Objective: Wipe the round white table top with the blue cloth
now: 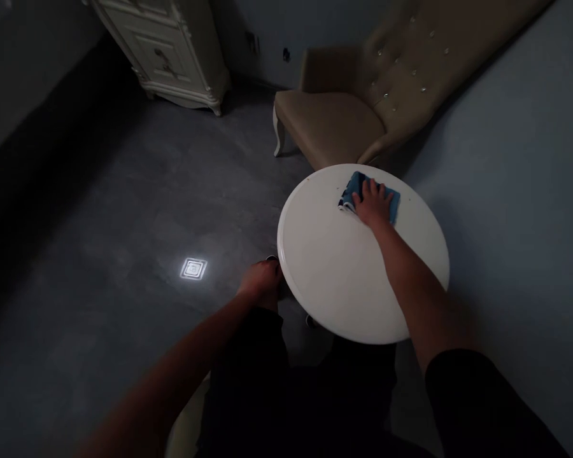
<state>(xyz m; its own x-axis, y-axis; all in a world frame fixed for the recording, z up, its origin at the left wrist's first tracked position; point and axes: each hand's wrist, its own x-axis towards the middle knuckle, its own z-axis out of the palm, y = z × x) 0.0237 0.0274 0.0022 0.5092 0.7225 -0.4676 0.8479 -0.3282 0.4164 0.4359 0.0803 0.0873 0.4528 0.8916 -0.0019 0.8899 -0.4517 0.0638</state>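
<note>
Beige tufted armchair (344,108) stands beyond the counter's far edge; cream cabinet (167,51) stands on grey floor (124,210).

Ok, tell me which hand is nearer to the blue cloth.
Right. The right hand lies flat on the blue cloth at the far side of the round white table. The left hand is off the cloth, at the table's near left rim.

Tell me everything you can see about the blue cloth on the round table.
The blue cloth is a small folded rag, soft-looking, with a paler rolled edge at its left end. It lies flat on the far part of the white round table, near the rim. The right hand presses down on it, palm flat, covering its middle. Nothing else touches it.
</note>
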